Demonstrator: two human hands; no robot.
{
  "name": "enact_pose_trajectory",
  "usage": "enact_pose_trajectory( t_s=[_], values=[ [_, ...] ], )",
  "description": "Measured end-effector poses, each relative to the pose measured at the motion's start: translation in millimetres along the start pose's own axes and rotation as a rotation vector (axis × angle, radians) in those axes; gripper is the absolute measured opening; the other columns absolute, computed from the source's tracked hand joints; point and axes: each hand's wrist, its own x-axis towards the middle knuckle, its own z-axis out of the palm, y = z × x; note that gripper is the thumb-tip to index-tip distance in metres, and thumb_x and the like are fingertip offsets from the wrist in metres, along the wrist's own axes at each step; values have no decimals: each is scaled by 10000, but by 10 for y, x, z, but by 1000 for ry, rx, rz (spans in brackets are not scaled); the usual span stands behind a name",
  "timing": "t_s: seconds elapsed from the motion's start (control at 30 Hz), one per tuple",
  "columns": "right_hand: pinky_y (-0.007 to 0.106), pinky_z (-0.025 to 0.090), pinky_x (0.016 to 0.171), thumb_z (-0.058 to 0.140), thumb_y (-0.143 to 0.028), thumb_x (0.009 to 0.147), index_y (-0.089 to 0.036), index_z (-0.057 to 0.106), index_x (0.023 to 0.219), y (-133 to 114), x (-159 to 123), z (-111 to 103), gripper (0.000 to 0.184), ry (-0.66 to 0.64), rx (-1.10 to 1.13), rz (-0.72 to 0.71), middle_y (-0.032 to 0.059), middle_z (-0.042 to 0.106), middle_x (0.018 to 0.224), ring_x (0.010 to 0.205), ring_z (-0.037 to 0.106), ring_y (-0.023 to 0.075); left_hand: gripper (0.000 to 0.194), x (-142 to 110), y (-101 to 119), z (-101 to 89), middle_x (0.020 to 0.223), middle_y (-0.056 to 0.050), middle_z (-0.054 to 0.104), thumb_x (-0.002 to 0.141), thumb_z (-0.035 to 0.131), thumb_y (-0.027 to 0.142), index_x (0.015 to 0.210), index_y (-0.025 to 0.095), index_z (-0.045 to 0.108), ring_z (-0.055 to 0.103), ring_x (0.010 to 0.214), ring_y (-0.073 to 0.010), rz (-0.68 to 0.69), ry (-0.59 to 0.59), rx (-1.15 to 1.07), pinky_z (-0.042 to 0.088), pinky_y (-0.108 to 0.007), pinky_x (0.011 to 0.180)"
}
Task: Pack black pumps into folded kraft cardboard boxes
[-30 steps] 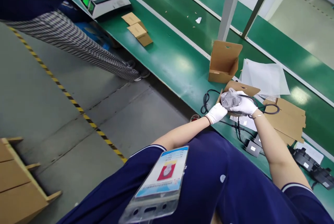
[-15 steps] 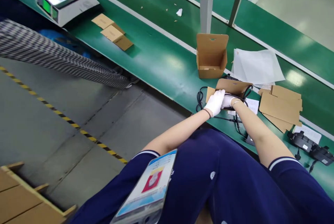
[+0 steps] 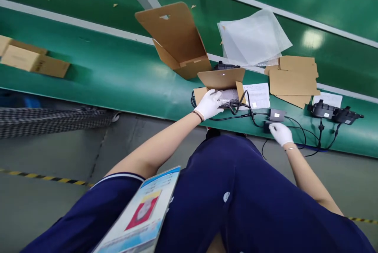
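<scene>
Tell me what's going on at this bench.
A seated person in white gloves works at a green conveyor bench. The left hand rests on a bagged item in an open cardboard box. The right hand touches a small black adapter on its cable. Flat cardboard pieces lie nearby.

Small brown cardboard box (image 3: pixel 221 82) lies open on the green belt (image 3: pixel 118 76), lid flap raised at the back, just in front of the bigger open carton. Bagged grey item (image 3: pixel 228 97) sits inside the box, pressed by the white-gloved left hand (image 3: pixel 209 104). Black cable (image 3: pixel 251 115) runs from the box rightward along the belt's near edge to a small black adapter (image 3: pixel 267 126), touched by the right hand (image 3: pixel 281 133)
</scene>
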Motion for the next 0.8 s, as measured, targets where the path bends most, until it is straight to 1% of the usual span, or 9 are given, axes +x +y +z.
enact_pose_trajectory(
  t_s=[0.03,0.1,0.17,0.27,0.4,0.5,0.6,0.7,0.8],
  values=[
    [405,494,977,538,-317,936,-142,597,1308,269,5,90,416,16,-34,95,169,621,1315,1164,601,291,424,0,5,-4,1442,-178,516,853,666,416,1170,148,751,489,1320,-338,0,-9,7,246,-481,1196],
    [394,492,981,712,-351,801,-161,470,1436,656,70,289,705,4,-78,150,177,460,1475,1226,563,312,423,1,11,-9,1440,-192,505,869,646,409,1171,133,753,483,1307,-345,15,-25,25,276,-481,1175],
    [383,504,939,787,-362,709,-196,404,1475,827,156,479,872,-4,-93,171,176,363,1506,1203,574,317,446,2,7,-5,1441,-207,491,884,624,406,1207,121,737,482,1285,-356,22,-33,49,294,-491,1151],
    [371,516,846,781,-397,692,-228,423,1447,814,239,673,853,-20,-53,215,162,393,1412,1074,628,295,472,6,-10,12,1461,-214,459,905,583,430,1235,123,726,488,1240,-366,22,-41,60,312,-505,1111],
    [364,500,821,827,-439,586,-188,399,1465,678,206,749,1009,-81,116,291,171,455,1333,989,637,280,470,15,-26,19,1427,-204,474,917,540,461,1182,136,753,502,1172,-357,34,-47,67,342,-505,1045],
    [322,472,708,823,-450,557,-136,533,1310,600,63,734,866,-117,536,336,138,579,1141,808,602,211,467,16,-24,8,1383,-206,493,907,549,457,1179,135,750,498,1162,-359,38,-32,82,345,-501,1026],
    [287,387,535,608,-630,709,-117,596,1151,500,-170,741,677,-238,1096,242,101,642,940,545,441,119,482,14,-14,-7,1341,-214,510,909,541,462,1185,122,743,502,1145,-359,42,-25,92,354,-492,1011],
    [274,293,433,325,-763,766,-91,567,1225,348,-416,780,849,-357,1521,89,117,662,915,444,297,90,498,16,-3,-10,1356,-206,507,918,523,464,1231,129,719,504,1143,-360,49,-21,83,359,-490,1012],
    [242,236,414,376,-759,740,-113,517,1317,177,-612,732,878,-334,1855,-37,153,668,1035,498,349,104,517,24,4,4,1373,-206,507,911,537,468,1246,112,703,499,1160,-366,34,-1,52,348,-495,1041]
  ],
)
